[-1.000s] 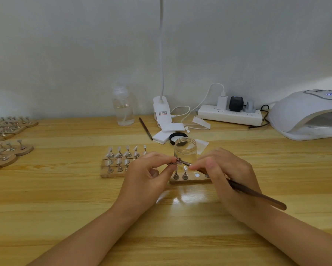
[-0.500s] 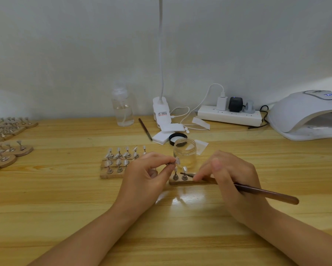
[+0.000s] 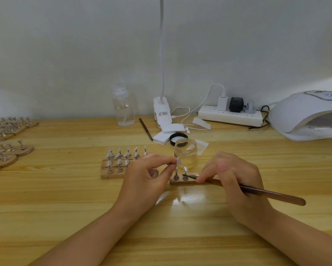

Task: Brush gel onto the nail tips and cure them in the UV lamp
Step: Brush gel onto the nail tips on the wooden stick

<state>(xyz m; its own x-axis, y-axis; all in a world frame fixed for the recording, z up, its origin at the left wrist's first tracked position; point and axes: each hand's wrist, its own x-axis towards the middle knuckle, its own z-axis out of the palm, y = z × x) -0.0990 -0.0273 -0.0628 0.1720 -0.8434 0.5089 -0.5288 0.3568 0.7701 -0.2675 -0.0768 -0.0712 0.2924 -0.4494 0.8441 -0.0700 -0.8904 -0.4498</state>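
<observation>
My left hand pinches a small metal stand with a clear nail tip between thumb and forefinger, just in front of the open gel jar. My right hand holds a brown-handled brush, its bristle end lying low over a small wooden holder that carries two more nail tips on stands. The white UV lamp sits at the far right of the table, its display lit.
Another wooden holder with several nail tips stands left of my left hand. More holders lie at the table's left edge. Behind the jar are its black lid, a second brush, white pads, a clear bottle, a desk lamp base and a power strip.
My right hand has lowered the brush from the nail tip in my left hand down to the small wooden holder. My left hand has stayed where it was, still pinching the stand.
</observation>
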